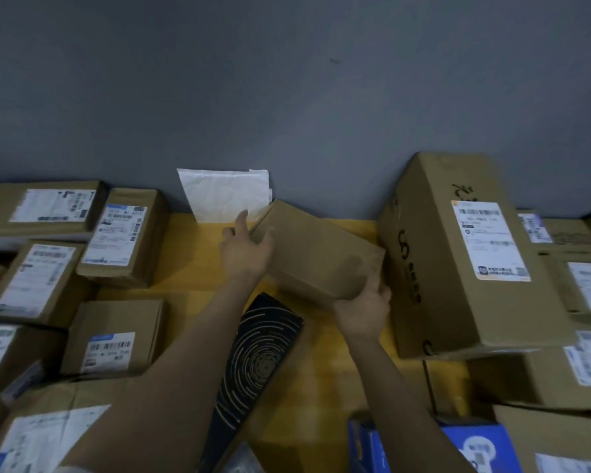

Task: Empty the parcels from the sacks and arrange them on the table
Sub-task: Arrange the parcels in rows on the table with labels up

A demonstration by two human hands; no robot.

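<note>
A plain brown cardboard box is held tilted above the yellow table, in the gap between the left and right stacks. My left hand lies against its left end with fingers spread and the index finger pointing up. My right hand grips its near right corner from below. No sack shows in this view.
Several labelled cardboard parcels crowd the left side. A tall brown box and more parcels stand on the right. A white padded mailer leans on the grey wall. A black box with a spiral pattern and a blue box lie near me.
</note>
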